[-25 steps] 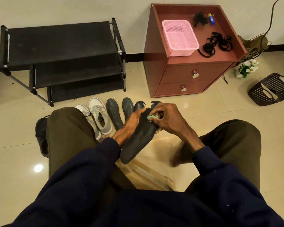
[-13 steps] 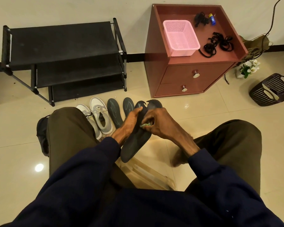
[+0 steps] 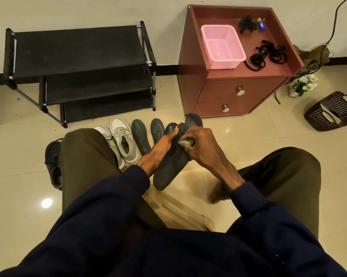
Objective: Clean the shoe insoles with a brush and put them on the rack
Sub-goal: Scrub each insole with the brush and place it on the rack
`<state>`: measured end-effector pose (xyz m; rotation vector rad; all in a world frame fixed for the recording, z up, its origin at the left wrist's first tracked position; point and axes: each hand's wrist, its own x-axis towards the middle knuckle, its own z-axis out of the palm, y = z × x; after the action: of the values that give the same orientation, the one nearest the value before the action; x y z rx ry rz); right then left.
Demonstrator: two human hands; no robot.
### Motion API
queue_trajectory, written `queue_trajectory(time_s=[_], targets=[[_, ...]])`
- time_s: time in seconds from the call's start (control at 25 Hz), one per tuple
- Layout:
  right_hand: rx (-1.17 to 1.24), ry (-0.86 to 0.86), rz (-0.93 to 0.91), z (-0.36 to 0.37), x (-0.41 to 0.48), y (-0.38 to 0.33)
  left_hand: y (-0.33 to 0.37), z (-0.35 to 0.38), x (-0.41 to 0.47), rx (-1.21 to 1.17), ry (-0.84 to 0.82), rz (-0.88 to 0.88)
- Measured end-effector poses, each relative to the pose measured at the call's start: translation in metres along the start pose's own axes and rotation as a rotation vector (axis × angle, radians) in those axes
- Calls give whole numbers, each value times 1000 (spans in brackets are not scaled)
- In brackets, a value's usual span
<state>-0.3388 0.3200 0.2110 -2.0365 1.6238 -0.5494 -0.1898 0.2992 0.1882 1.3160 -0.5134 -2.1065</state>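
Head view: left hand (image 3: 163, 143) is gripping the insole (image 3: 171, 168) mid-length, right hand (image 3: 200, 145) pinching the brush (image 3: 183, 142); insole probably handling light and floppy, best supported at midsection.

No legible text or labels

glossy tiled floor (image 3: 248, 140), matt black insole (image 3: 168, 168), pink plastic basket (image 3: 222, 47)

Insole (image 3: 172, 166) between both hands; brush (image 3: 183, 142)
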Motion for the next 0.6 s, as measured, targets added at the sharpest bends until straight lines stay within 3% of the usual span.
queue_trajectory(time_s=[0.08, 0.12, 0.28, 0.36, 0.6], targets=[[94, -247, -36, -2, -1, -12, -1, -7, 1, 5, 61, 21], [81, -259, -50, -3, -1, -13, 0, -7, 0, -13, 67, 23], [-156, 83, 46, -4, 5, 12, -4, -2, -6, -74, -9, -33], [-169, 128, 73, 0, 4, 20, -7, 2, -10, -67, -7, -69], [181, -262, -87, 2, -4, -11, -1, -8, -6, -151, 49, 40]])
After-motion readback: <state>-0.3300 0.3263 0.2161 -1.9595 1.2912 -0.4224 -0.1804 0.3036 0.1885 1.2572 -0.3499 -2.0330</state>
